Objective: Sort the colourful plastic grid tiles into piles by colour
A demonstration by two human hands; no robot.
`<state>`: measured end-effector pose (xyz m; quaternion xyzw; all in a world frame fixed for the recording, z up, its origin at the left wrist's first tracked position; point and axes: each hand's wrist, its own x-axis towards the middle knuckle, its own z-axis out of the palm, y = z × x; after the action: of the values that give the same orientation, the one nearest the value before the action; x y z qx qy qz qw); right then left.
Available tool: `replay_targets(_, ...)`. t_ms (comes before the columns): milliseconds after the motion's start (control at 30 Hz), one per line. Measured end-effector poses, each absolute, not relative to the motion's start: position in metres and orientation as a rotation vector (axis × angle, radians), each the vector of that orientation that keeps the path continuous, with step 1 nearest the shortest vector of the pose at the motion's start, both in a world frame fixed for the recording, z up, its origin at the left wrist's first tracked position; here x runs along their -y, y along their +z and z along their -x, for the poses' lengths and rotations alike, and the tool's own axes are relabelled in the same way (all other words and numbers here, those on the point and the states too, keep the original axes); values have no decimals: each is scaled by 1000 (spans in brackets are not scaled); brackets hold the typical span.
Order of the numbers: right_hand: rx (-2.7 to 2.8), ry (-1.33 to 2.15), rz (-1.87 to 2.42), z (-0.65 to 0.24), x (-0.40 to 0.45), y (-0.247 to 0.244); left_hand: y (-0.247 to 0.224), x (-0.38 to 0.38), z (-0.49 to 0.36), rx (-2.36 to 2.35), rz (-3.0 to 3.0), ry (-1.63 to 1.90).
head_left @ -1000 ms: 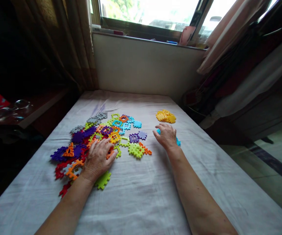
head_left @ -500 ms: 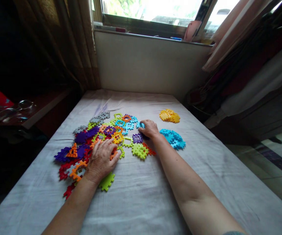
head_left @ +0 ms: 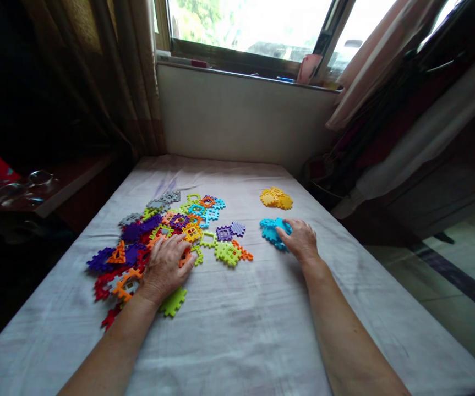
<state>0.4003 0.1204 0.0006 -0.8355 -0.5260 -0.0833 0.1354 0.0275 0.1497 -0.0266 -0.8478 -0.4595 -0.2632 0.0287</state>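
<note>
My left hand [head_left: 165,268] lies over the heap of mixed interlocking plastic tiles [head_left: 138,230], fingers stretched and resting on orange and yellow pieces. A lime-green tile [head_left: 173,302] pokes out beside its wrist. At the blue pile [head_left: 271,228], my right hand [head_left: 299,239] has its thumb and fingers closed at a blue tile; its grip is partly hidden by the hand. Between the hands lie a purple window tile [head_left: 224,234], a small lilac tile [head_left: 238,229], a lime-green tile [head_left: 228,253] and an orange piece [head_left: 243,251].
A yellow pile [head_left: 276,198] sits behind the blue one. Grey tiles [head_left: 165,199] edge the heap's far side. The pale sheet [head_left: 237,330] covers the surface up to the wall below a window. Glasses [head_left: 26,184] rest on a dark side table at left.
My right hand has moved right, from the edge of the mixed heap to the blue pile, taking a blue tile along. My left hand stays on the heap. The view has shifted slightly.
</note>
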Motion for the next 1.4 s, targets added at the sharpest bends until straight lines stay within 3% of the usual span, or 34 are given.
replay_targets(300,1603,-302,2216,-368,-119,0,-28,-149,-28,1412,2599,-834)
replay_targets(500,2095,-28,1853,-282,-157,8,-28,-146,-29,1396,2588,-864)
replay_targets(733,2281,82,1929,-232,-204,12,-26,-145,-28,1402,2599,-879)
replay_targets(1033,2335,-24,1918,-240,-194,16,-26,-144,-29,1432,2607,-886)
replay_targets(1400,1840,-163,2037,-324,-117,15,-24,-147,-28,1427,2633,-865)
